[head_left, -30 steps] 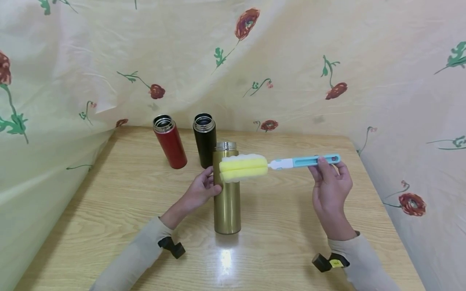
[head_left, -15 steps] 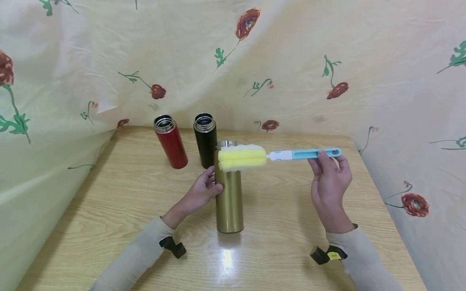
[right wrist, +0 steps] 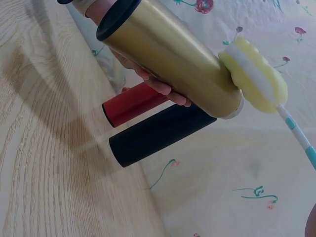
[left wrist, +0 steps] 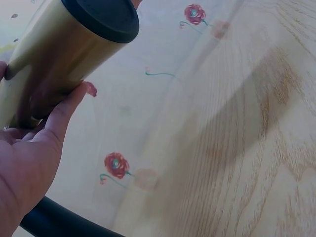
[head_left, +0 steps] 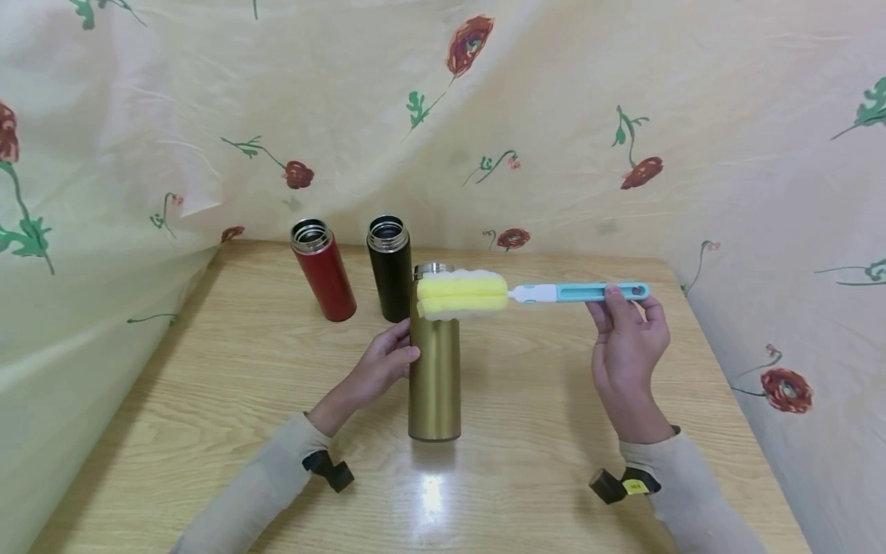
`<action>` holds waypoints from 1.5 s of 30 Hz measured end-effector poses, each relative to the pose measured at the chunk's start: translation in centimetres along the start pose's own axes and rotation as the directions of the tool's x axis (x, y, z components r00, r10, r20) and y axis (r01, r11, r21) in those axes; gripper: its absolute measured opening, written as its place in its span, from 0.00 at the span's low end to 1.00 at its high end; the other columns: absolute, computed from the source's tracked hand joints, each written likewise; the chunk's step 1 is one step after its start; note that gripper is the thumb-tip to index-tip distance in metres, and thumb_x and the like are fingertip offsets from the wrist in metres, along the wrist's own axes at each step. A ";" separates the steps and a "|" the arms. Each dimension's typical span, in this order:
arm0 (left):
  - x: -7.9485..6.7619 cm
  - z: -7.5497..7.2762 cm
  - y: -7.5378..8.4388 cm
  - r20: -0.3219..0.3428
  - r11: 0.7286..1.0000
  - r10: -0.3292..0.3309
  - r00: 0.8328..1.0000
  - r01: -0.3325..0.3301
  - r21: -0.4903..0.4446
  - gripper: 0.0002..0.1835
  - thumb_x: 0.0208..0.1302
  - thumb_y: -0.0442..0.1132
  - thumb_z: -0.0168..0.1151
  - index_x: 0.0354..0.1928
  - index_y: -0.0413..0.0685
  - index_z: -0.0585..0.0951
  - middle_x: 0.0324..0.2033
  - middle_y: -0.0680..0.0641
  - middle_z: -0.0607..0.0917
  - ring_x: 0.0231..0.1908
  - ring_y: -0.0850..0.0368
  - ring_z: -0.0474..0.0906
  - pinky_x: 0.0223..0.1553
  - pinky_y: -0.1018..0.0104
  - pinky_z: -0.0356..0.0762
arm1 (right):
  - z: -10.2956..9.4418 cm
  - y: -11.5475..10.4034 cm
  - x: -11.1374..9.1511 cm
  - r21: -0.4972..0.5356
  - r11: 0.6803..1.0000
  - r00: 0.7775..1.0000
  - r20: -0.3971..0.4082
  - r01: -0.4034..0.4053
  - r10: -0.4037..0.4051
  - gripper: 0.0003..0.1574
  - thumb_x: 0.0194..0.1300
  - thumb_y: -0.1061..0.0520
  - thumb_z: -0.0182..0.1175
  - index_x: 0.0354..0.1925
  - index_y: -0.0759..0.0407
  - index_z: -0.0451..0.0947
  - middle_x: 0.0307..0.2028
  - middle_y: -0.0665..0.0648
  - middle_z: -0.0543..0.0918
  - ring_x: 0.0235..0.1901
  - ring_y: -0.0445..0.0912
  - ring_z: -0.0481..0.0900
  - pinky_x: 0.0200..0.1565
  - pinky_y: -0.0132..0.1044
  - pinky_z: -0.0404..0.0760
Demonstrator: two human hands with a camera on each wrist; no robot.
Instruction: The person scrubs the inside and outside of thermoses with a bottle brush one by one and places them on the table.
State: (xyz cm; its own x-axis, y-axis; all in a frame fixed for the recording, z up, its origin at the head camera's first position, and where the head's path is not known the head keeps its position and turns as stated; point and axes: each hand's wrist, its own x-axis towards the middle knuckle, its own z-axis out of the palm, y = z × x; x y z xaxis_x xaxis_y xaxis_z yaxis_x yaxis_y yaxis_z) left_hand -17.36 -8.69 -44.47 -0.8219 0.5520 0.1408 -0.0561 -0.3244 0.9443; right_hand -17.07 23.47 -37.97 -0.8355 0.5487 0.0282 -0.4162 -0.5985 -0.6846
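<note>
My left hand (head_left: 377,362) holds a gold thermos bottle (head_left: 434,377) by its left side, thumb in front and the other fingers behind it. The bottle (left wrist: 49,54) is raised above the table, its dark base showing in the left wrist view. A bottle brush (head_left: 462,294) with a yellow and white sponge head lies level across the bottle's upper body, just below the metal neck. My right hand (head_left: 630,346) pinches the far end of its light blue handle. In the right wrist view the sponge head (right wrist: 252,74) meets the bottle's outer wall near the neck.
A red bottle (head_left: 325,277) and a black bottle (head_left: 390,269) stand uncapped at the back of the wooden table (head_left: 540,431), left of centre. Flower-patterned cloth (head_left: 554,115) hangs around the table's back and sides.
The brush has moved up along the gold bottle, from its upper body to close below the neck. The bottle has shifted slightly up and right in my left hand. Both grips stay the same.
</note>
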 end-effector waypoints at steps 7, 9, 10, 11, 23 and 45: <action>-0.1 -0.4 -0.1 0.014 1.000 -0.007 1.000 0.007 0.003 0.40 0.67 0.33 0.53 0.76 0.25 0.51 0.57 0.46 0.80 0.51 0.60 0.81 0.46 0.65 0.84 | 0.1 -0.1 0.0 0.004 1.000 1.000 -0.002 -0.006 0.006 0.24 0.60 0.71 0.70 0.49 0.69 0.68 0.35 0.64 0.83 0.35 0.49 0.90 0.42 0.34 0.86; -0.1 -0.5 -0.1 -0.006 0.999 -0.023 1.000 0.024 0.041 0.39 0.67 0.35 0.55 0.76 0.29 0.53 0.59 0.40 0.78 0.51 0.58 0.82 0.46 0.62 0.85 | 0.2 -0.1 0.1 0.006 1.000 1.000 -0.001 0.000 0.000 0.22 0.61 0.72 0.68 0.49 0.69 0.68 0.36 0.63 0.83 0.35 0.49 0.90 0.42 0.34 0.86; -0.1 -0.6 -0.1 -0.019 0.998 -0.032 0.999 0.033 0.053 0.39 0.67 0.36 0.57 0.76 0.30 0.55 0.59 0.37 0.78 0.51 0.57 0.83 0.46 0.61 0.86 | 0.3 -0.1 0.1 0.008 1.000 1.000 0.000 0.005 -0.005 0.21 0.62 0.72 0.67 0.49 0.70 0.68 0.36 0.63 0.83 0.35 0.49 0.89 0.42 0.34 0.86; -0.1 -0.7 0.0 -0.027 0.997 -0.037 0.999 0.038 0.064 0.40 0.67 0.37 0.59 0.76 0.31 0.56 0.60 0.35 0.77 0.51 0.57 0.83 0.46 0.60 0.86 | 0.3 -0.1 0.2 0.009 1.000 1.000 0.001 0.009 -0.009 0.21 0.62 0.73 0.67 0.49 0.70 0.68 0.36 0.63 0.82 0.35 0.49 0.89 0.42 0.35 0.86; 0.2 -0.8 -0.4 -0.034 0.999 0.012 0.999 -0.011 0.033 0.44 0.62 0.42 0.74 0.73 0.33 0.61 0.55 0.41 0.82 0.50 0.53 0.85 0.45 0.60 0.87 | 1.8 -0.4 1.3 0.041 0.997 0.997 0.037 0.067 -0.069 0.24 0.60 0.71 0.70 0.48 0.70 0.68 0.38 0.64 0.78 0.36 0.51 0.89 0.43 0.35 0.86; 0.2 -0.6 0.1 -0.155 0.998 0.022 0.988 -0.013 0.063 0.53 0.51 0.49 0.82 0.73 0.33 0.63 0.55 0.36 0.83 0.47 0.54 0.87 0.42 0.60 0.88 | 2.0 -1.5 1.6 0.070 0.996 0.996 0.071 0.057 -0.062 0.22 0.60 0.73 0.69 0.48 0.71 0.69 0.37 0.65 0.78 0.34 0.52 0.90 0.43 0.39 0.86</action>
State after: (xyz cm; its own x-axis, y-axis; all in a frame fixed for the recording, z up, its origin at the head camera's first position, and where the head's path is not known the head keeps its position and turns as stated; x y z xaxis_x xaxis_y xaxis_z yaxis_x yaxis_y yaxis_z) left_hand -17.81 -9.06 -44.54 -0.9010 0.4186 0.1140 -0.0098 -0.2824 0.9592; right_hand -18.52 24.04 -35.45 -0.8313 0.5423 0.1220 -0.4873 -0.6054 -0.6293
